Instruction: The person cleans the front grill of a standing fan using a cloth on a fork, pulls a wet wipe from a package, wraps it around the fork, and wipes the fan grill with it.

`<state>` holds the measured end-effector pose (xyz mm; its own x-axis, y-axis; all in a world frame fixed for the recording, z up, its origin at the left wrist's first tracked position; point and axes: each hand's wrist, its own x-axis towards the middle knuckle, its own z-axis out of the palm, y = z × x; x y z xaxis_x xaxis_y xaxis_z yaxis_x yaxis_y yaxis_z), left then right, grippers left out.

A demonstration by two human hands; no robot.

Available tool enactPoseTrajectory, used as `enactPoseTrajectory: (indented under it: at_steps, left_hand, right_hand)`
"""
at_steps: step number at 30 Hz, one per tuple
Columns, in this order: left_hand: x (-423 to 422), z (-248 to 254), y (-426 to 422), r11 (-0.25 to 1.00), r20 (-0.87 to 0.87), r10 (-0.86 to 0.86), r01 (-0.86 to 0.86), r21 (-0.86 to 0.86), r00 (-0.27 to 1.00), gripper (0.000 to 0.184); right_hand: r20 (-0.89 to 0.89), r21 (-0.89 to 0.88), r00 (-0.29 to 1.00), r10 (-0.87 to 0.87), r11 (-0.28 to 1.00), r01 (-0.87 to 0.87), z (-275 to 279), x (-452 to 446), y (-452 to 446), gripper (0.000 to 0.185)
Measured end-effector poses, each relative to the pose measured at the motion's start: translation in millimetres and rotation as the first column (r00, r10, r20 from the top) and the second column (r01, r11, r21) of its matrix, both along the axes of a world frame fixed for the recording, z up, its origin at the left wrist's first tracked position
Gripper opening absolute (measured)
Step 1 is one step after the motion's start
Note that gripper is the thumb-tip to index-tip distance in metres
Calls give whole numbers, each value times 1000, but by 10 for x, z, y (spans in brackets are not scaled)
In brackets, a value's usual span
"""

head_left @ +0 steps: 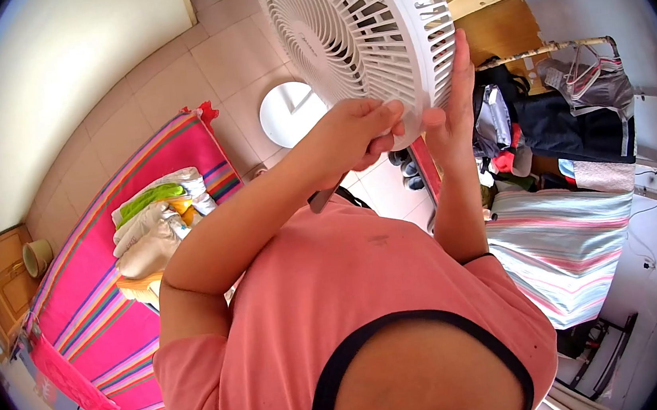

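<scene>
A white fan (362,29) with a round slatted grille is raised in front of my chest, tilted so its front faces left. My right hand (452,100) braces the fan's slatted rim, its fingers stretched along the side and the thumb in front. Closed at the lower edge of the grille is my left hand (369,133), thumb and fingers pinched together. What the pinch holds is hidden. A dark flat piece (326,196) shows just below the left wrist; I cannot make out what it is.
A round white disc (287,113) lies on the tiled floor (229,59). On the left, folded clothes (158,219) rest on a pink striped bedspread (99,309). To the right are a rack with hanging clothes (568,124), a striped cloth (561,248) and dark shoes (408,173).
</scene>
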<state>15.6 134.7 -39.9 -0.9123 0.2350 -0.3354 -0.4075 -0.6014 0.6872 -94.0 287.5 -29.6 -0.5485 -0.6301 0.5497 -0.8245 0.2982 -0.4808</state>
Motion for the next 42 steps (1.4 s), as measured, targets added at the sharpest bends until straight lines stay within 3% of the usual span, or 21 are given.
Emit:
enactPoseTrajectory:
  at_steps: [7, 9, 12, 15, 20, 22, 26, 30, 32, 35, 39, 42]
  left_hand:
    - [132, -110, -228, 994, 48, -9, 14, -111, 999, 32]
    - [224, -189, -302, 994, 60, -49, 54, -92, 997, 33]
    - [342, -480, -228, 948, 92, -151, 171, -270, 984, 35]
    - [405, -547, -191, 985, 60, -72, 80, -149, 996, 35]
    - [366, -347, -166, 993, -6, 9, -10, -116, 1000, 35]
    - [317, -281, -136, 990, -7, -79, 77, -121, 997, 35]
    - [239, -197, -89, 988, -1, -59, 58, -141, 998, 37]
    - [161, -170, -23, 996, 1, -62, 61, -61, 998, 37]
    - [118, -42, -37, 989, 12, -78, 79, -126, 997, 37]
    - [9, -223, 9, 987, -8, 2, -3, -160, 1000, 37]
    - [42, -274, -193, 985, -10, -88, 85, -153, 996, 36]
    - [182, -434, -330, 978, 10, -104, 104, -182, 995, 35]
  right_hand:
    - [40, 42, 999, -23, 999, 21, 36, 37, 1, 93]
    - [61, -15, 998, -5, 1000, 6, 4, 3, -30, 88]
    - [104, -37, 994, 15, 999, -11, -9, -47, -23, 85]
    - [48, -11, 999, 7, 1000, -7, -24, -50, -33, 87]
    - [65, -39, 998, -10, 999, 12, -64, -32, -31, 91]
    - [121, -36, 992, -22, 999, 26, -31, 6, -42, 92]
    - [156, -55, 987, -28, 998, 37, -33, 10, -52, 91]
    - [91, 23, 996, 8, 1000, -10, -36, 14, -38, 88]
    - [90, 11, 996, 16, 1000, -18, -44, 28, -30, 88]
    - [206, -27, 979, -4, 1000, 10, -31, 56, -18, 86]
    - [121, -12, 993, 7, 1000, -6, -34, 43, -35, 83]
    - [161, -20, 987, 1, 1000, 3, -30, -28, 1, 80]
